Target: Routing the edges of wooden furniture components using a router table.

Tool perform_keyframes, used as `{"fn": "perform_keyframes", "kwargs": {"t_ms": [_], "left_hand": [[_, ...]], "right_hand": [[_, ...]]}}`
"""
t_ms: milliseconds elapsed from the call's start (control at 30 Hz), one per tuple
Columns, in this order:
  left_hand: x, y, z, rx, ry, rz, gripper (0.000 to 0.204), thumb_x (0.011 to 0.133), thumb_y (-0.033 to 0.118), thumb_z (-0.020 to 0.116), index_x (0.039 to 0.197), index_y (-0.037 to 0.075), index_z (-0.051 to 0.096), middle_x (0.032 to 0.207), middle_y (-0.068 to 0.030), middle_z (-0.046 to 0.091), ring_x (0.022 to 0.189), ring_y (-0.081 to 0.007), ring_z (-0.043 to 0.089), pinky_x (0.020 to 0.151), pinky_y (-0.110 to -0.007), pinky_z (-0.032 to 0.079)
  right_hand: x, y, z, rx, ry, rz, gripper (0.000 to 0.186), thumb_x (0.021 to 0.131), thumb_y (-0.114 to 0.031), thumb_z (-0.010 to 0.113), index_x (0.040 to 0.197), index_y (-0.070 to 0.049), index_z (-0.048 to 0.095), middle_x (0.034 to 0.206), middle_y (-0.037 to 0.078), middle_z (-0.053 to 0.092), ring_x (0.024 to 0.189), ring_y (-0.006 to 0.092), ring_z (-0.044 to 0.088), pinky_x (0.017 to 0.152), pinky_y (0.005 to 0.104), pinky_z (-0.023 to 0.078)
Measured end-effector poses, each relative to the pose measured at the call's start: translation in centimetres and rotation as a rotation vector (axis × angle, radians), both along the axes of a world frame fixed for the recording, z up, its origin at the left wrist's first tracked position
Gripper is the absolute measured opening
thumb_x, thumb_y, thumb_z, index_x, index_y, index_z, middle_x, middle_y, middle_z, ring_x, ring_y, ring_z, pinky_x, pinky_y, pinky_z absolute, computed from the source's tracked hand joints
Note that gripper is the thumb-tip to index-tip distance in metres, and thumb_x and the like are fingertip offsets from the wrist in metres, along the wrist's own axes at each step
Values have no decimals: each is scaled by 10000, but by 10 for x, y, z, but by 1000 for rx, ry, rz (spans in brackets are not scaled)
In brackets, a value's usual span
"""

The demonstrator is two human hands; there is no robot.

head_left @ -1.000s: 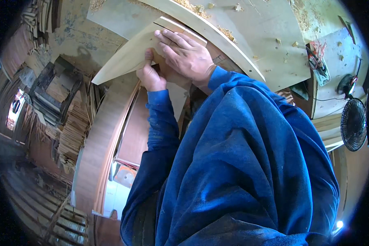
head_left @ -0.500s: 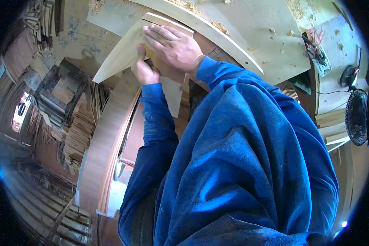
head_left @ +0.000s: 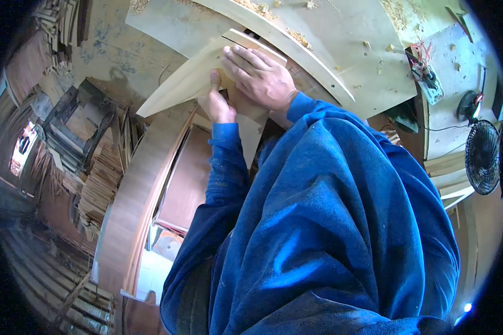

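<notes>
A pale wooden board (head_left: 181, 84), its left end tapering to a point, lies under both hands over the bench. My left hand (head_left: 220, 105) holds its near edge, with the thumb upright against the face and the other fingers hidden. My right hand (head_left: 264, 78) rests flat on the right part of the board, fingers stretched out and side by side. Just beyond the fingertips is a narrow pale strip (head_left: 255, 46) with a dark line along it. Both forearms are in blue sleeves.
A long curved wooden strip (head_left: 313, 58) lies beyond the hands on a large pale panel (head_left: 369, 72) strewn with shavings. At right are a tray of tools (head_left: 428, 84) and a black fan (head_left: 482, 157). Stacked wood offcuts (head_left: 101, 192) stand at left, beside a curved wooden panel (head_left: 131, 195).
Both hands and the board have moved to the right, closer to the long curved strip. The grip looks the same, and the view has shifted slightly.
</notes>
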State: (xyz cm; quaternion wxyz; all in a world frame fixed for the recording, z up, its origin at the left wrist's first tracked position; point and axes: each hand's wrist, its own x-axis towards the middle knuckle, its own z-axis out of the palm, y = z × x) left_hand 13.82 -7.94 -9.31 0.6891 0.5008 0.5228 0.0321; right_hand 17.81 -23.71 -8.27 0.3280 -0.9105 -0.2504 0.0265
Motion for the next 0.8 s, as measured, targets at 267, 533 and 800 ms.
{"fn": "perform_keyframes", "kwargs": {"t_ms": [267,533,800], "left_hand": [[34,-12,29,83,60,-33,503,948,198,777,1346,-56,600,1275,-138,675,1104,-260,661,939,-401,568],[57,38,-9,-23,87,-58,484,979,337,728,1328,18,625,1241,-141,695,1088,-281,682,960,-424,566],[43,28,-5,-82,84,-58,510,960,376,748,1334,48,638,1243,-108,695,1054,-280,678,962,-432,559]], "right_hand": [[13,11,-5,-14,-22,-7,550,925,-247,663,1452,-124,568,1548,38,527,1430,204,484,1188,360,409],[48,37,-14,-49,-158,-5,476,960,-288,629,1397,-97,614,1520,55,555,1419,218,491,1180,366,404],[32,32,-13,-56,-149,-45,496,937,-286,656,1402,-118,615,1526,45,553,1411,213,500,1171,374,415]]}}
